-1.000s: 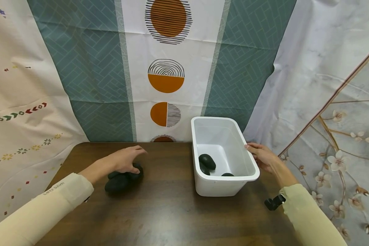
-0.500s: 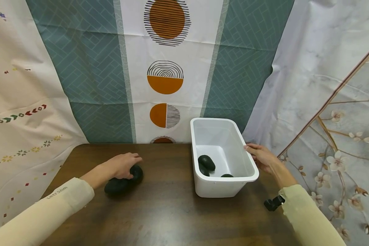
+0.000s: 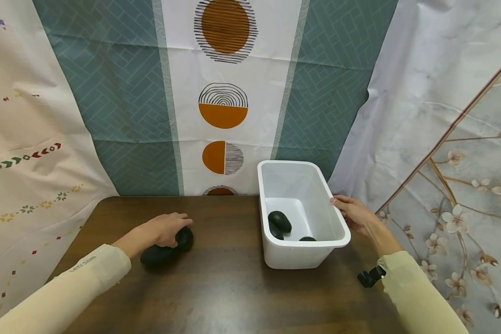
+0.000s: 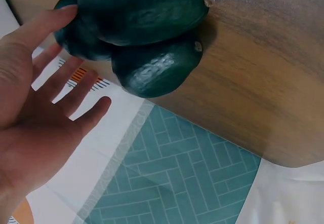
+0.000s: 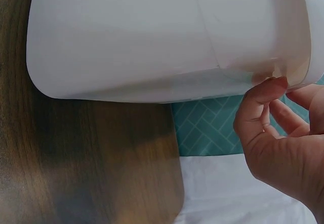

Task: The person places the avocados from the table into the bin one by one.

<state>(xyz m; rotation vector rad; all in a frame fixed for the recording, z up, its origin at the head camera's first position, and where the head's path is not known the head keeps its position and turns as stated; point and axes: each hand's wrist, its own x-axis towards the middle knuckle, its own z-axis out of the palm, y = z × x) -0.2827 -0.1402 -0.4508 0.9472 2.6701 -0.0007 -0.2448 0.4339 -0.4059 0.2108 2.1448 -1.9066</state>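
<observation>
Dark green avocados lie in a cluster at the left of the table. In the left wrist view a large avocado [image 4: 147, 8] covers part of a left-hand avocado [image 4: 83, 39], and another avocado [image 4: 154, 69] sits below. My left hand [image 3: 164, 230] is over the cluster. Its thumb reaches the edge of the left-hand avocado, while the fingers stay fairly straight and spread beside it. Right of centre stands a white plastic bin [image 3: 290, 256]. Inside it show an avocado [image 3: 280, 221], another partly beneath, and part of a third [image 3: 307, 239]. My right hand [image 3: 354, 214] pinches the bin's right rim.
The brown wooden table [image 3: 217, 292] ends at a patterned cloth [image 3: 133, 116] hung behind it. A cream cloth [image 3: 33, 185] hangs on the left, a flowered one [image 3: 434, 195] on the right. A black strap device [image 3: 371, 277] is at the right cuff.
My left hand has come down and slightly left over the avocados, its fingers drawing in toward them. The right hand keeps its hold on the bin, which stays in place.
</observation>
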